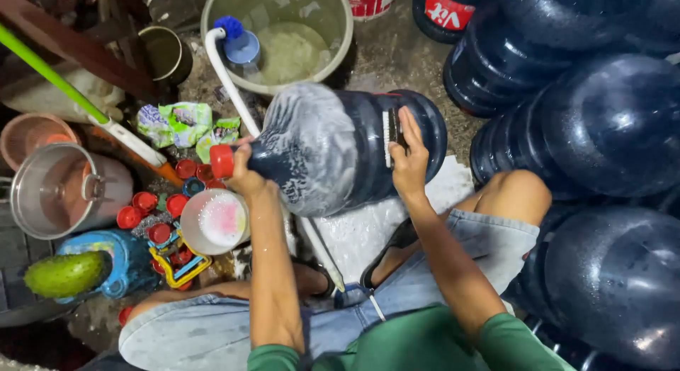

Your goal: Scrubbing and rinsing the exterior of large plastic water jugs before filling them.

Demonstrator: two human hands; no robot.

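A large dark blue water jug (pixel 340 148) lies on its side in front of me, its shoulder covered in soapy foam and its neck closed by a red cap (pixel 221 161). My left hand (pixel 244 174) grips the jug at the neck, beside the cap. My right hand (pixel 409 157) presses a scrubbing brush (pixel 392 133) against the jug's wall near its base. The jug rests over a white wet slab (pixel 382 226) between my knees.
A grey bucket (pixel 283 38) of cloudy water with a white hose (pixel 230 80) stands beyond the jug. Several dark blue jugs (pixel 602 130) are stacked on the right. Left are loose red caps (pixel 152 208), a small soapy tub (pixel 212 221), a metal pot (pixel 60 190) and detergent packets (pixel 177 123).
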